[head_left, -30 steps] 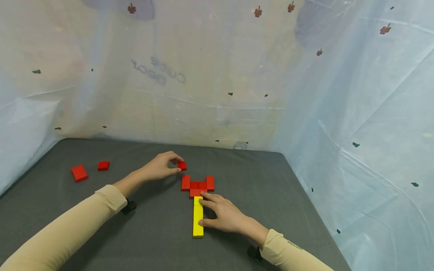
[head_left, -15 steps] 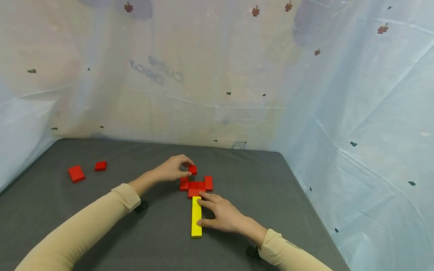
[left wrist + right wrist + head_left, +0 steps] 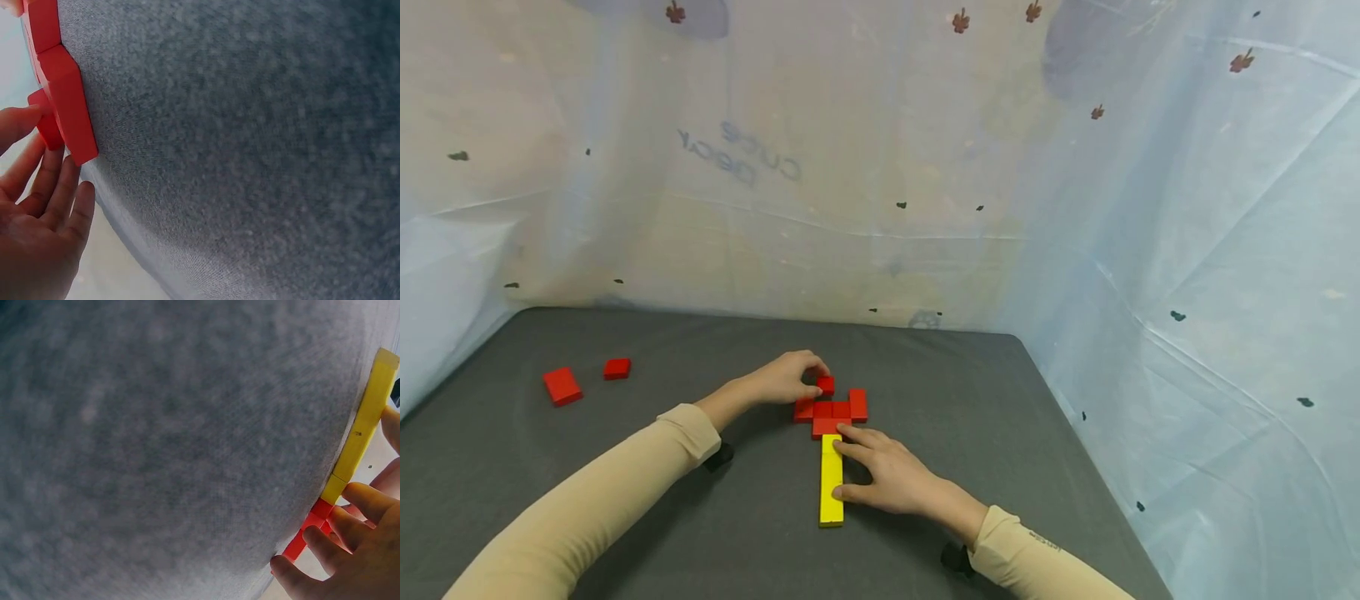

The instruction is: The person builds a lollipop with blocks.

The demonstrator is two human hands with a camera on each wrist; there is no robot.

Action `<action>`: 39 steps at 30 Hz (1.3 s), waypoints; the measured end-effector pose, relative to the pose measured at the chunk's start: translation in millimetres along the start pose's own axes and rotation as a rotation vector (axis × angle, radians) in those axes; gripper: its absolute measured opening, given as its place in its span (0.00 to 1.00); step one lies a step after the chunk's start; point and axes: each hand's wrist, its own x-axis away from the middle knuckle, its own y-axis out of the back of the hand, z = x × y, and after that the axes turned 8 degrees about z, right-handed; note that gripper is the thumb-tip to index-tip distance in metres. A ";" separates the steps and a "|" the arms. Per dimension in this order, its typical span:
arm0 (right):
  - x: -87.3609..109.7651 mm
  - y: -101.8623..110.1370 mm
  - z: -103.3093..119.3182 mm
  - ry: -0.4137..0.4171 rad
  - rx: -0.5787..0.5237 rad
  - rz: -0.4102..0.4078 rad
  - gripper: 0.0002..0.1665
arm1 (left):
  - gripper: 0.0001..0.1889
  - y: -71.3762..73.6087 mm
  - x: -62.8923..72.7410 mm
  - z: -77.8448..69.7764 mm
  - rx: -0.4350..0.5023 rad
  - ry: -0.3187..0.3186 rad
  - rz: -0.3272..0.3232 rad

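Note:
My left hand (image 3: 784, 379) pinches a small red block (image 3: 826, 385) between thumb and fingers, at the far side of a flat arrangement of red blocks (image 3: 831, 427). In the left wrist view the pinched red block (image 3: 45, 122) is right beside a longer red block (image 3: 70, 103). A yellow bar (image 3: 831, 492), with a seam near its far end, extends from the red blocks toward me. My right hand (image 3: 891, 475) rests along its right side, fingers spread, thumb and fingertips at the yellow bar and the red block beyond it. Part of the left upright red block (image 3: 803, 411) is hidden by my left hand.
Two loose red pieces, a larger block (image 3: 562, 387) and a smaller block (image 3: 617, 368), lie at the far left of the grey cloth-covered table (image 3: 700, 533). A translucent printed plastic sheet (image 3: 820, 167) hangs behind the table and along its sides.
My left hand has carried the small red block rightward and then down, close against the far side of the red arrangement. My right hand has stayed at the yellow bar.

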 end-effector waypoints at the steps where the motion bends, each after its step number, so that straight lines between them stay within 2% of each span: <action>1: 0.0 -0.1 0.0 0.000 0.000 0.000 0.44 | 0.16 -0.3 -0.1 -0.3 0.000 0.007 0.009; 9: 0.1 -0.7 -0.3 -0.001 -0.004 -0.005 0.44 | 0.15 -1.1 1.0 -2.9 0.012 0.047 0.063; 15: 0.1 -0.2 -0.4 -0.003 -0.002 -0.005 0.44 | 0.13 -2.0 0.1 -3.8 0.018 0.052 0.063; 23: 0.5 -0.5 -0.5 -0.002 0.007 -0.004 0.44 | 0.14 -4.9 -0.8 -2.6 -0.004 0.017 0.059; 39: 1.1 -1.7 -2.4 0.006 -0.009 -0.006 0.44 | 0.13 -6.4 -0.7 -1.6 -0.012 0.018 0.049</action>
